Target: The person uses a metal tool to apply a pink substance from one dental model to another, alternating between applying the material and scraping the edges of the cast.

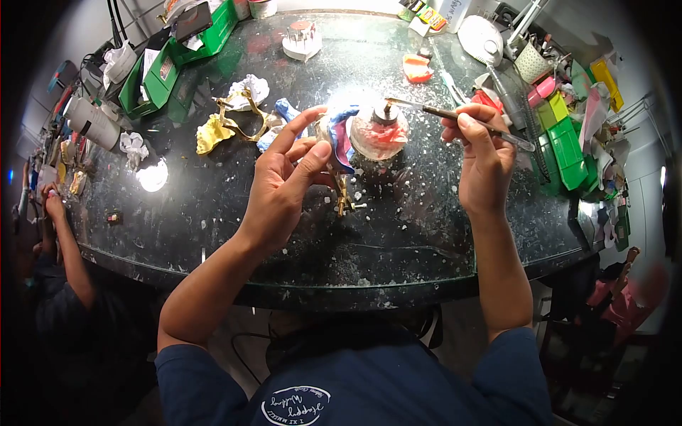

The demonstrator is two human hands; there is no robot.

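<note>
My left hand (pixel 291 167) grips a dental cast with blue and pink wax (pixel 342 142), tilted on edge. Brass articulator parts (pixel 342 202) hang below it. Between thumb and fingers, my right hand (pixel 486 138) pinches a wax spatula with a dark handle (pixel 444 112). The spatula's metal tip reaches left over the wick of a round glass alcohol lamp (pixel 380 138), which has reddish contents. Left of my left hand lies a brass articulator (pixel 245 126) with a yellow cast piece (pixel 213 133) and a white one (pixel 250 91).
A white stand of small burs (pixel 302 41) is at the back. Green bins (pixel 160 79) line the left and another green bin (pixel 566 153) sits right. A red wax piece (pixel 417 68) lies behind the lamp. Another person's arm (pixel 71 248) reaches in at far left.
</note>
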